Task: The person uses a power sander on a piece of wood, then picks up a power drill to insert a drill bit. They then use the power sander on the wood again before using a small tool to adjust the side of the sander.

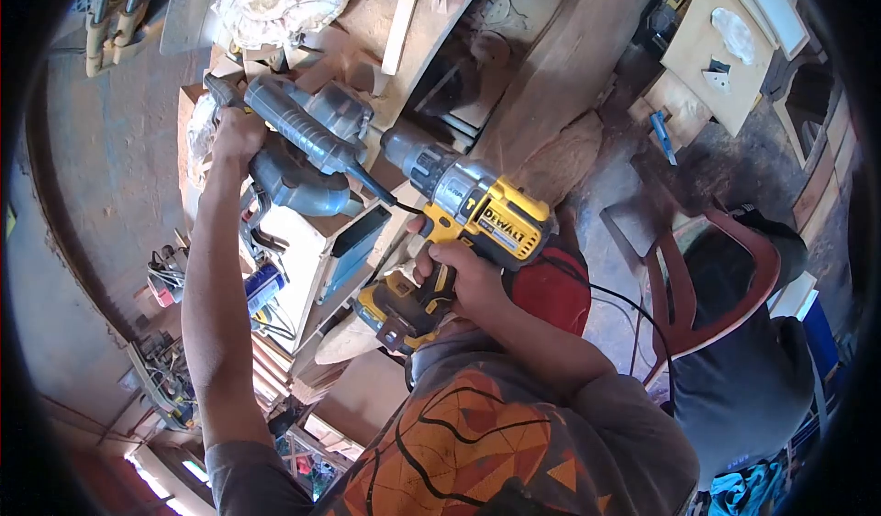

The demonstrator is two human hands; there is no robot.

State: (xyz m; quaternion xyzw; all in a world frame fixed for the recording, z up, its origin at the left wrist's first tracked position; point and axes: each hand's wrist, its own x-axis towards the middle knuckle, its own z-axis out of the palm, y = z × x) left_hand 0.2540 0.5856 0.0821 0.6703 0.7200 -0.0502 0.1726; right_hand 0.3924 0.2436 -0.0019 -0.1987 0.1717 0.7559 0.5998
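Observation:
My right hand (466, 276) is wrapped around the grip of a yellow and black DeWalt cordless drill (491, 218). The drill's dark chuck points up and to the left, and its battery hangs near my shirt. At the bench, my left hand (240, 133) is closed among several grey power tools. A dark handle-like part (222, 89) juts out just beyond its fingers; what they grip is mostly hidden. Beside that hand lie a ribbed grey corded tool (298, 131) and a rounded grey tool body (303, 184).
A red-brown chair (679, 305) stands at the right, with dark cloth (743, 392) over it. Wood boards and a crumpled white bundle (275, 11) lie on the bench. A blue tool (663, 137) and another yellow-black tool (668, 11) rest at upper right. A black cable (633, 300) trails past the drill.

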